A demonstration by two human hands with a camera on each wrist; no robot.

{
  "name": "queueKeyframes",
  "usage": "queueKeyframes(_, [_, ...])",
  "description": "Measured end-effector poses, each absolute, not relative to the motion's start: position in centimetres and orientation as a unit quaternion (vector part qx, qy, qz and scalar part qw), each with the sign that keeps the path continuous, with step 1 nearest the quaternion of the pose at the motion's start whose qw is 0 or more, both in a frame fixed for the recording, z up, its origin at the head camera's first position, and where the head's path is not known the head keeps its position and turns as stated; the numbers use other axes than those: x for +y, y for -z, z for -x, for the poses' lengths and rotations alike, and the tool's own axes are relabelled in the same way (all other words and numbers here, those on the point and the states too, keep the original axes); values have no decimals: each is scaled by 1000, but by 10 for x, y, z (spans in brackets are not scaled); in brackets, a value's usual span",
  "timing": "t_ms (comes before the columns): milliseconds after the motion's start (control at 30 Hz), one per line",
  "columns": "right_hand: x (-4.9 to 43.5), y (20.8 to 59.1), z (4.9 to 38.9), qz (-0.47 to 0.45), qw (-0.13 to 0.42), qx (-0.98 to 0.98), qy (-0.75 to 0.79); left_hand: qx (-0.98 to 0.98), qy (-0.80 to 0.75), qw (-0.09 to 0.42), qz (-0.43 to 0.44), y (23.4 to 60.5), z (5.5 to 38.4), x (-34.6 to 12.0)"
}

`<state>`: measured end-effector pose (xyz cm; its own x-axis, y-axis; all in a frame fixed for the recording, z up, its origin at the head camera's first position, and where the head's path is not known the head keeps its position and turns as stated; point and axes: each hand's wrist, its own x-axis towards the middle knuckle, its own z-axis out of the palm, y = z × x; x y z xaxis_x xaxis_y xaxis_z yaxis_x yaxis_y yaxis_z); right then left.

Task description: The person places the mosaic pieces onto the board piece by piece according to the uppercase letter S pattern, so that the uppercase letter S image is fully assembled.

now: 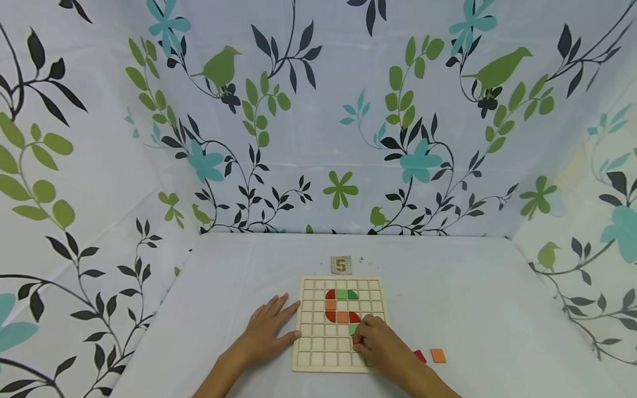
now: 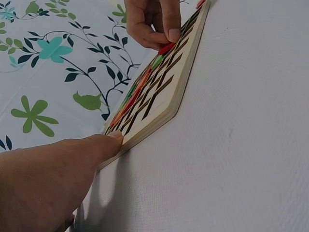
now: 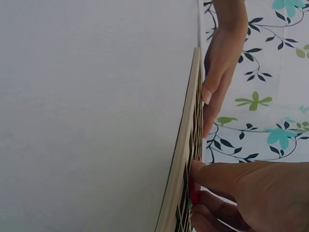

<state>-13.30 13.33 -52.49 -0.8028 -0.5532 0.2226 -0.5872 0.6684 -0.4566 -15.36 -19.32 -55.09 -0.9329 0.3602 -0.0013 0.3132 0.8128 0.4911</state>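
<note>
A wooden grid board [image 1: 311, 358] lies on the white table. Red, green and orange tiles in its cells form a curved shape, with an orange tile [image 1: 343, 317] in the middle and a green tile [image 1: 354, 329] below right. My left hand [image 1: 266, 330] rests flat at the board's left edge, fingers spread, thumb at the rim. With fingertips and thumb, my right hand [image 1: 379, 342] pinches a red tile [image 2: 166, 48] at the board's surface, just below the green tile. The right hand covers part of the board's lower right.
Right of the board lie a loose red tile [image 1: 420, 356] and a loose orange tile [image 1: 438, 356]. Beyond the board's top edge sits a small pattern card [image 1: 340, 265] showing an S-like figure. A leaf-and-bird patterned cloth [image 1: 318, 166] stands behind the table.
</note>
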Motion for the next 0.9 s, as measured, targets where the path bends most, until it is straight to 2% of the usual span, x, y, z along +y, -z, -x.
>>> queueKeyframes(133, [133, 525, 132, -322, 44, -912, -249, 951, -252, 47, -172, 549, 153, -193])
queueKeyframes(900, [142, 525, 131, -361, 28, -899, -248, 952, -250, 51, -168, 549, 151, -193])
